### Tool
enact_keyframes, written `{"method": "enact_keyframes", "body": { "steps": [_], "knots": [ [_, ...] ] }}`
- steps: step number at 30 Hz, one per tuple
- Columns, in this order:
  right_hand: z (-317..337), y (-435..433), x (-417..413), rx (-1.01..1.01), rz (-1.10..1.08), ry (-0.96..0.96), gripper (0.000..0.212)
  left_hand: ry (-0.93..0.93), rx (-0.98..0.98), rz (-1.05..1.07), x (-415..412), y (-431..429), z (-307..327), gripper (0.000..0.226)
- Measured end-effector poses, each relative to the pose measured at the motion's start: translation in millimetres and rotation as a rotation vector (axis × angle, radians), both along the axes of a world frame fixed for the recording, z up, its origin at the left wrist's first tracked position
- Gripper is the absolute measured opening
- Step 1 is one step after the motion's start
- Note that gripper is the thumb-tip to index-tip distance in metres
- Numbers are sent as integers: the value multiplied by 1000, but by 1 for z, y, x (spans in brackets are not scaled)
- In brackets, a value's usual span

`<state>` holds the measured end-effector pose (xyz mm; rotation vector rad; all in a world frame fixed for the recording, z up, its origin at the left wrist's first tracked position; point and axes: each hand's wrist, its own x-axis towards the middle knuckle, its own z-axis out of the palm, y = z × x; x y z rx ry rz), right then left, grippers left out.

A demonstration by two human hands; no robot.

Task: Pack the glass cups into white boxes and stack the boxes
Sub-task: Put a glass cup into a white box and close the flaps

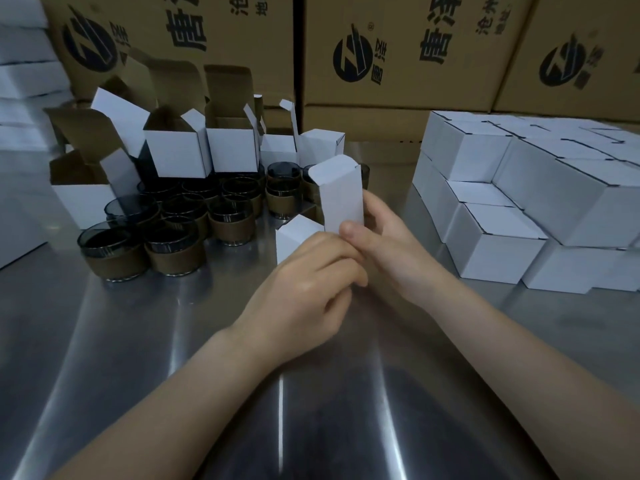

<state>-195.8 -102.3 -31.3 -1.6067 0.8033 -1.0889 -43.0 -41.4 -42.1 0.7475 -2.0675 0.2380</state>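
At mid-table, just ahead of us, we hold one white box (294, 237) w/ both hands. Our left hand (308, 275) curls over the box's near top edge, fingers wrapped round it. Our right hand (384, 247) pinches the base of the lid flap (341, 199), thumb in front, fingers behind.

The flap stands upright, long axis vertical, tuck end on top. It seems hinged at the box's right edge, so the right hand is nearer to it. Cup inside or not, we can't tell: the left hand covers the opening.

We judge the next move is folding the flap down leftward & tucking it, and the left hand must clear first. The stack of closed boxes (519, 188) sits to the right, near the right hand. The glass cups (180, 216) & open boxes (180, 150) lie left & behind.
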Motion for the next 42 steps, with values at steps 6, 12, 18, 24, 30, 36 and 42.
{"method": "enact_keyframes", "body": {
  "steps": [6,12,18,24,30,36,42],
  "knots": [
    [1,-2,-1,-166,-144,130,96,209,17,-78,2,5,4,25],
    [-2,1,2,-192,-175,122,94,453,26,173,12,4,9,20],
    [3,5,1,-214,-142,174,65,729,473,285,30,-13,7,22],
    [4,3,1,-198,-167,140,52,688,685,183,34,-21,1,28],
    [-1,-3,2,-261,-380,207,36,539,780,98,27,-18,-3,44],
    [5,-2,-4,-435,-596,128,22,405,716,169,23,-18,-7,45],
    [5,12,5,-721,-322,456,42,375,669,240,22,-17,-8,63]
  ]
}}
